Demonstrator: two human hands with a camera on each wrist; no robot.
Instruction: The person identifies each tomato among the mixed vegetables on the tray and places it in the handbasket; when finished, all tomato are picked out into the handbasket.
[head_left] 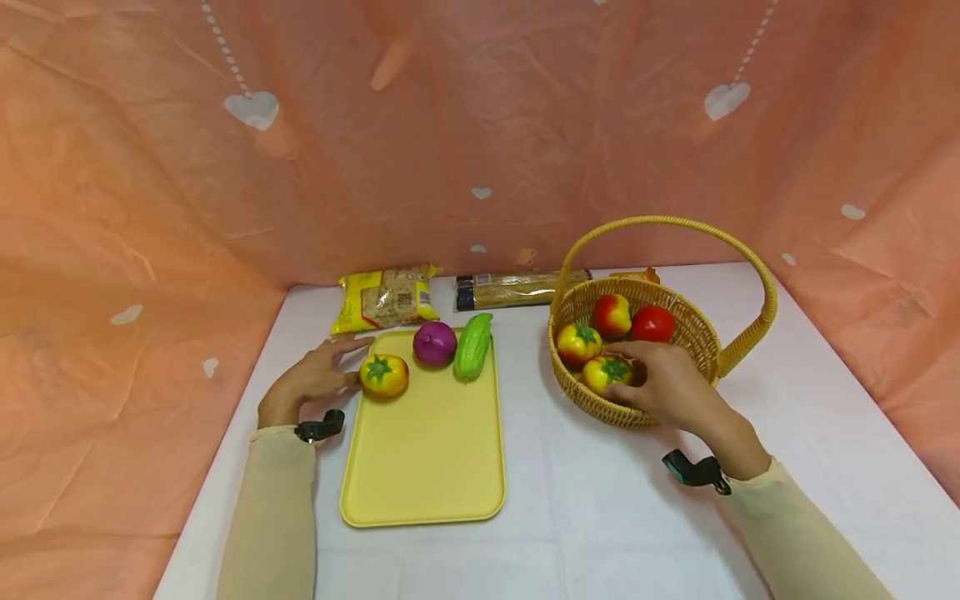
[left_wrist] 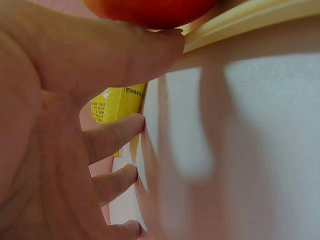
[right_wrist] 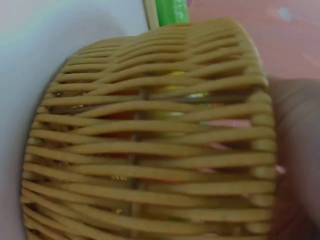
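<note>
My left hand (head_left: 318, 372) rests beside the upper left edge of the yellow tray (head_left: 423, 467), fingers spread and fairly straight. Its thumb lies along the rim, close to a yellow-red tomato (head_left: 383, 377) with a green star-shaped top. A purple onion (head_left: 434, 344) and a light-green cucumber-like vegetable (head_left: 472, 347) also lie on the tray. Inside the wicker basket (head_left: 598, 408), my right hand (head_left: 667, 383) grips another yellow-red tomato (head_left: 606, 373) between thumb and fingers. The basket's woven wall (right_wrist: 150, 150) hides most of that grip in the right wrist view.
Also in the basket are a second green-topped tomato (head_left: 578, 343), a red-yellow apple-like fruit (head_left: 612, 316) and a red tomato (head_left: 653, 323). The tall basket handle (head_left: 667, 220) arches over them. Behind stand a yellow food bag (head_left: 386, 298) and a noodle-like pack (head_left: 517, 289).
</note>
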